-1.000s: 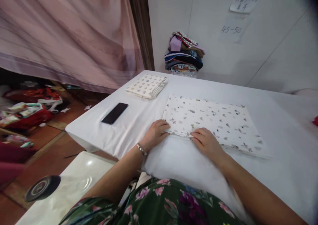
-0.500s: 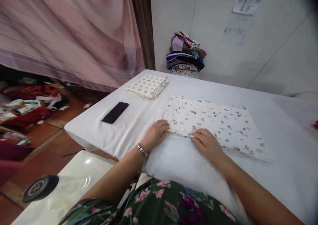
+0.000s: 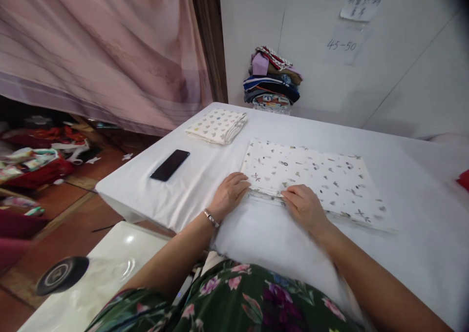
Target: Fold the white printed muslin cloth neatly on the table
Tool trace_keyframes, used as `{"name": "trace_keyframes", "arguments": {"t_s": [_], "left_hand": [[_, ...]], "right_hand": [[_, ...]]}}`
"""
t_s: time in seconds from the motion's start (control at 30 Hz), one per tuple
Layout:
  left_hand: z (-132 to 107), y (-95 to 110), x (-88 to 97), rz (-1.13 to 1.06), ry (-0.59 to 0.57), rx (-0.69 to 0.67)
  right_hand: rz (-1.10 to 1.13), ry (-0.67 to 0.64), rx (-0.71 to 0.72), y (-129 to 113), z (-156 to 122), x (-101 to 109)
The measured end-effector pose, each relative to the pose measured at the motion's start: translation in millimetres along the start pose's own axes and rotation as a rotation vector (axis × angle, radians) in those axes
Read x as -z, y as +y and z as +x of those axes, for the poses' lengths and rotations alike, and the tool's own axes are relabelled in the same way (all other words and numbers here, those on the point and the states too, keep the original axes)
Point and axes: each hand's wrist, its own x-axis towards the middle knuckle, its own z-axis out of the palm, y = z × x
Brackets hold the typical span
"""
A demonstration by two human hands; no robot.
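Observation:
A white printed cloth (image 3: 308,176), folded in layers into a long rectangle, lies flat on the white-covered table (image 3: 205,185). At its near left corner my left hand (image 3: 231,191) pinches the edge between thumb and fingers. My right hand (image 3: 302,202) grips the same near edge a little farther right, fingertips closed on the layers. Between the two hands the stacked edges show. Farther back on the left sits a smaller folded cloth (image 3: 217,126) with a grey print, touched by neither hand.
A black phone (image 3: 170,165) lies on the table's left part. Behind the table rises a stack of folded clothes (image 3: 271,80) against the wall. A white stool (image 3: 120,254) stands at the lower left, and a pink curtain (image 3: 110,44) hangs at the left.
The right hand has shifted very slightly up along the near edge with the cloth's edge in its fingers. Both hands keep their hold; the view has moved a little.

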Motion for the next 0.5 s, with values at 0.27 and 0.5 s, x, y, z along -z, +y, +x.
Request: {"name": "trace_keyframes", "arguments": {"t_s": [0.27,0.5], "left_hand": [[-1.7,3.8,-0.3,0.118,0.018,0.012],[-1.2,7.4,2.0,0.14,-0.102,0.027]], "right_hand": [[-0.052,-0.016,-0.008,-3.5,1.0,1.2],[-0.118,-0.105,0.043,1.8,-2.2,-3.5]]}}
